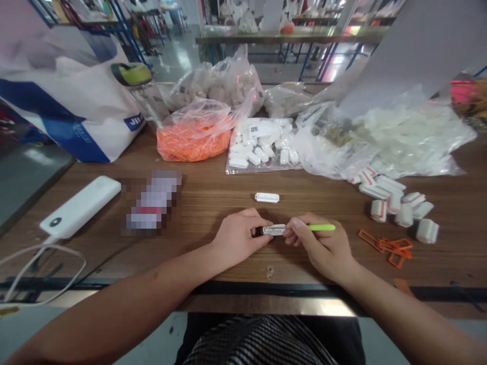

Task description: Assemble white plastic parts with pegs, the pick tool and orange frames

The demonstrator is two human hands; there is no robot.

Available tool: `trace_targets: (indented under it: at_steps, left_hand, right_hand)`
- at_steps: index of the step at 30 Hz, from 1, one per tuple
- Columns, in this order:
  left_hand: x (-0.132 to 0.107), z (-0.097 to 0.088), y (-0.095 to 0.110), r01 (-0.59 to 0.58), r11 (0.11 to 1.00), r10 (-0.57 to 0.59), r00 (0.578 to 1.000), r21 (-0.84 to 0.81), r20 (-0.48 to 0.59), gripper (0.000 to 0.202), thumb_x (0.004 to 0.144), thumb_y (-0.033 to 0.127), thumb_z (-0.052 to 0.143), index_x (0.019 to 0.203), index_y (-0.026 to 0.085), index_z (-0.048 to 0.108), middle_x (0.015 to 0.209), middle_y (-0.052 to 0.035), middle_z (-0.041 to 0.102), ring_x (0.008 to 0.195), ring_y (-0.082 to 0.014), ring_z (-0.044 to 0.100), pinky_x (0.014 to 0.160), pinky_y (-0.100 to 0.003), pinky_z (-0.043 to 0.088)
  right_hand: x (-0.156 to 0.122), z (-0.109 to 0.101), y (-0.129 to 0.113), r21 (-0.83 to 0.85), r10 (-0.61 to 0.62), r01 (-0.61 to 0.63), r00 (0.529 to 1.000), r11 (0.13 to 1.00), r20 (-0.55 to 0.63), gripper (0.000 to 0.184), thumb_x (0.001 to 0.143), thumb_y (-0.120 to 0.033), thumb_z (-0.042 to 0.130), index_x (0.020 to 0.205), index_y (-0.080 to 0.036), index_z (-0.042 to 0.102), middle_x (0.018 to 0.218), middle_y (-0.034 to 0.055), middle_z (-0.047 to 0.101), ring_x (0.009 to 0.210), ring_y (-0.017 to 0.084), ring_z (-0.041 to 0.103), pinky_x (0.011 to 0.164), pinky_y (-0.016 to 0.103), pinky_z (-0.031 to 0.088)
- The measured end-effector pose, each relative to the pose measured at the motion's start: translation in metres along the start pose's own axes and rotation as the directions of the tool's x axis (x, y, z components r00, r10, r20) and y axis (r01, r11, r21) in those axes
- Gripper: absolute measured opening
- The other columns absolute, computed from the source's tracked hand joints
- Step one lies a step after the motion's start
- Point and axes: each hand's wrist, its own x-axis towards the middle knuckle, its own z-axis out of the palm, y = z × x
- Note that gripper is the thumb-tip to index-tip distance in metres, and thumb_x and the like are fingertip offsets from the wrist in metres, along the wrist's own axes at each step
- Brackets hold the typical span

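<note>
My left hand [239, 234] pinches one end of a small white plastic piece [274, 230] with fine dark print and a dark end, just above the table. From the right, my right hand [322, 244] holds a slim tool with a lime-green handle [322, 227]; its tip is hidden by my fingers. These fingers meet the right end of the white piece, and I cannot tell whether they grip it too. Behind the hands lies another white piece [267, 197], on its own on the wood.
Orange frames [391, 248] and several white blocks [404, 205] lie at right. Along the back stand bags of orange parts [194, 139], white parts [262, 147] and translucent parts [411, 134], with a bottle [142, 91]. A power bank [81, 205] and a blurred-out object [154, 200] are at left.
</note>
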Motion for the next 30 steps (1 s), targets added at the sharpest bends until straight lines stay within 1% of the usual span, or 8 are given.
trace_targets:
  at_steps: [3, 8, 10, 13, 16, 24, 30]
  left_hand:
    - [0.0, 0.0005, -0.0007, 0.0, 1.0, 0.0, 1.0, 0.001, 0.002, 0.018, 0.077, 0.021, 0.071, 0.095, 0.022, 0.076, 0.077, 0.0003, 0.064, 0.062, -0.0108, 0.053, 0.058, -0.024, 0.04]
    - [-0.0004, 0.002, -0.0028, -0.01, 1.0, 0.01, 1.0, 0.009, -0.013, 0.017, 0.078, 0.023, 0.071, 0.093, 0.022, 0.076, 0.076, 0.0006, 0.064, 0.06, -0.0106, 0.052, 0.058, -0.025, 0.041]
    - [-0.0007, 0.0024, -0.0035, -0.011, 1.0, 0.011, 1.0, 0.007, -0.013, 0.017, 0.078, 0.024, 0.07, 0.093, 0.023, 0.076, 0.075, 0.0005, 0.064, 0.06, -0.0106, 0.052, 0.058, -0.025, 0.041]
    - [-0.001, 0.003, -0.0043, -0.02, 1.0, 0.02, 1.0, 0.004, -0.012, 0.019, 0.079, 0.026, 0.069, 0.096, 0.024, 0.076, 0.077, 0.0004, 0.064, 0.061, -0.0109, 0.053, 0.058, -0.025, 0.041]
    - [-0.0009, 0.0037, -0.0049, -0.015, 1.0, 0.015, 1.0, 0.005, -0.01, 0.019, 0.079, 0.026, 0.07, 0.097, 0.023, 0.076, 0.076, 0.0004, 0.063, 0.061, -0.0109, 0.052, 0.058, -0.025, 0.041]
    - [-0.0004, 0.0036, -0.0045, -0.012, 1.0, 0.012, 1.0, 0.003, -0.015, 0.019, 0.078, 0.024, 0.07, 0.096, 0.023, 0.076, 0.077, 0.0005, 0.063, 0.061, -0.0106, 0.052, 0.058, -0.025, 0.04]
    - [-0.0006, 0.003, -0.0023, 0.002, 1.0, -0.002, 1.0, -0.01, -0.01, 0.021, 0.077, 0.024, 0.071, 0.097, 0.021, 0.076, 0.076, 0.0003, 0.063, 0.061, -0.011, 0.052, 0.058, -0.025, 0.041]
  right_hand:
    - [0.0019, -0.0006, -0.0014, 0.008, 0.027, -0.028, 0.999, 1.0, 0.021, 0.027, 0.095, -0.026, 0.051, 0.075, -0.018, 0.066, 0.066, 0.0004, 0.068, 0.055, 0.01, 0.065, 0.056, 0.022, 0.051]
    - [0.0053, -0.001, -0.0041, 0.004, 0.051, -0.051, 0.996, 0.999, 0.073, 0.028, 0.095, -0.027, 0.051, 0.074, -0.017, 0.065, 0.065, 0.0002, 0.066, 0.055, 0.01, 0.065, 0.055, 0.021, 0.051]
    - [0.0047, -0.0007, -0.0044, 0.021, 0.051, -0.052, 0.997, 0.998, 0.058, 0.028, 0.095, -0.028, 0.051, 0.074, -0.017, 0.065, 0.065, 0.0004, 0.067, 0.055, 0.01, 0.065, 0.054, 0.021, 0.051]
    - [0.0027, 0.0, -0.0041, 0.092, 0.059, -0.059, 0.998, 0.994, 0.001, 0.029, 0.096, -0.028, 0.051, 0.074, -0.016, 0.066, 0.068, 0.0014, 0.067, 0.053, 0.01, 0.064, 0.052, 0.021, 0.052]
    - [0.0012, 0.0004, -0.0038, 0.127, 0.059, -0.057, 0.998, 0.99, -0.012, 0.029, 0.095, -0.027, 0.051, 0.074, -0.016, 0.066, 0.068, 0.0014, 0.067, 0.052, 0.009, 0.064, 0.05, 0.02, 0.052]
    - [0.0014, 0.0012, -0.0032, 0.099, 0.073, -0.073, 0.997, 0.992, 0.003, 0.027, 0.095, -0.027, 0.052, 0.074, -0.016, 0.066, 0.067, 0.0015, 0.068, 0.052, 0.01, 0.064, 0.049, 0.021, 0.052]
    - [-0.0004, 0.0021, -0.0038, 0.065, 0.047, -0.047, 0.999, 0.997, -0.005, 0.027, 0.095, -0.026, 0.051, 0.074, -0.017, 0.066, 0.066, 0.001, 0.067, 0.053, 0.01, 0.064, 0.052, 0.022, 0.052]
